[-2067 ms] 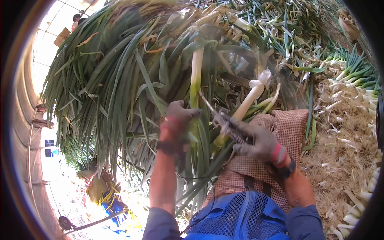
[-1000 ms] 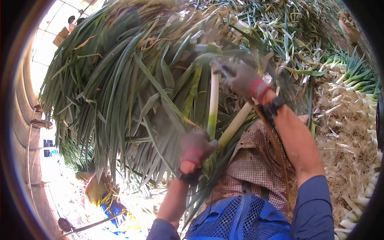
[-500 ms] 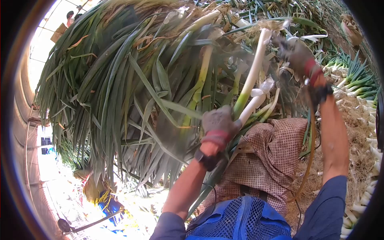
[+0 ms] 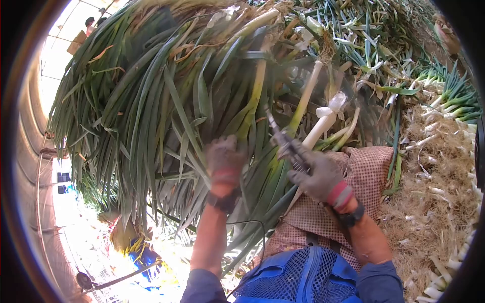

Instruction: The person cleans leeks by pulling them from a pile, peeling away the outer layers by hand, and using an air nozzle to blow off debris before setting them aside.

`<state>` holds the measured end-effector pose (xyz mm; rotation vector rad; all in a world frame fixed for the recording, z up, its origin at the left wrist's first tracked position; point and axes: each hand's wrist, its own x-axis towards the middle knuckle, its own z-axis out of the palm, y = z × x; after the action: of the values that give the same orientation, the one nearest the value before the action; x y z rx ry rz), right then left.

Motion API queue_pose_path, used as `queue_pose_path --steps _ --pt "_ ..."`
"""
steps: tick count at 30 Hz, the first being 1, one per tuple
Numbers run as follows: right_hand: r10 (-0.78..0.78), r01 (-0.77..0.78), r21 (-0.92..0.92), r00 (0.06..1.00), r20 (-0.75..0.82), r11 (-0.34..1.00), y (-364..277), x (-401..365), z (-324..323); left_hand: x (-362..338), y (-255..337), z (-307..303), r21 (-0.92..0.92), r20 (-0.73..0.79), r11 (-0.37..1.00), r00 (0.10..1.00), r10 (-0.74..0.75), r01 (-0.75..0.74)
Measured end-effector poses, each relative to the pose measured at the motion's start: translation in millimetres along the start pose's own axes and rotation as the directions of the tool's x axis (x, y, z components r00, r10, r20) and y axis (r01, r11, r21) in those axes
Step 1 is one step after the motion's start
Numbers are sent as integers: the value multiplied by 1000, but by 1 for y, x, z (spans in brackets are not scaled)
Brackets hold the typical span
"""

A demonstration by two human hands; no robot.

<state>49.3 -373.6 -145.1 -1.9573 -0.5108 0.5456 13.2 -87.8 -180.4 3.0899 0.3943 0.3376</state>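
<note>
The gloved left hand [image 4: 225, 159] is closed around a pale-green leek stalk [image 4: 254, 96] at centre frame. The stalk stands nearly upright against the heap of long leaves [image 4: 146, 101] that fills the 9 to 12 o'clock side. The right hand [image 4: 319, 177], a little apart at 4 o'clock of the left, is clamped on a thin metal tool [image 4: 283, 141] that points up at the stalk, with little free room before the heap. A checked cloth [image 4: 366, 169] lies under the right wrist, and straw-strewn ground [image 4: 434, 202] with trimmed stalks [image 4: 454, 96] spreads from 2 to 5 o'clock.
</note>
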Motion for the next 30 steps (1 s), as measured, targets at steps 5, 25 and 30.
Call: queue_pose_path --steps 5,25,30 --pt "72 -63 -131 995 62 989 -21 -6 19 -17 0 -30 -66 24 996 998 -66 67" --pt "-65 38 -227 992 -112 973 -10 39 8 28 44 0 88 115 986 982 -153 143" --pt "-12 -28 -265 988 -152 964 -18 100 -17 41 53 6 161 136 978 978 -157 135"
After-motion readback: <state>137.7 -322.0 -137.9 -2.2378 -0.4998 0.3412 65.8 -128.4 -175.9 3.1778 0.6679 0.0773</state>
